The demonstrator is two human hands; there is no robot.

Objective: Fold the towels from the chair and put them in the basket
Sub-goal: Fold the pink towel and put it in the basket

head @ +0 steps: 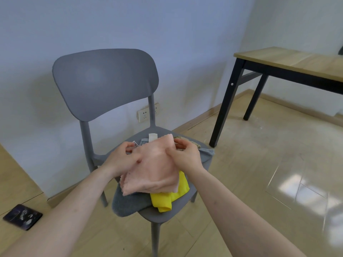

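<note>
A grey plastic chair (104, 80) stands against the wall with several towels on its seat. A pink towel (152, 171) is held up over the seat. My left hand (122, 156) pinches its left upper edge and my right hand (185, 154) pinches its right upper corner. Under it lie a yellow towel (170, 197), a dark grey towel (130, 203) at the seat's front left, and a light blue-grey towel (206, 151) with a white label at the back right. No basket is in view.
A wooden table with black legs (289, 62) stands to the right. A dark flat mat (22, 217) lies on the floor at the lower left. A wall socket (143, 115) sits behind the chair. The shiny tiled floor (278, 173) spreads to the right.
</note>
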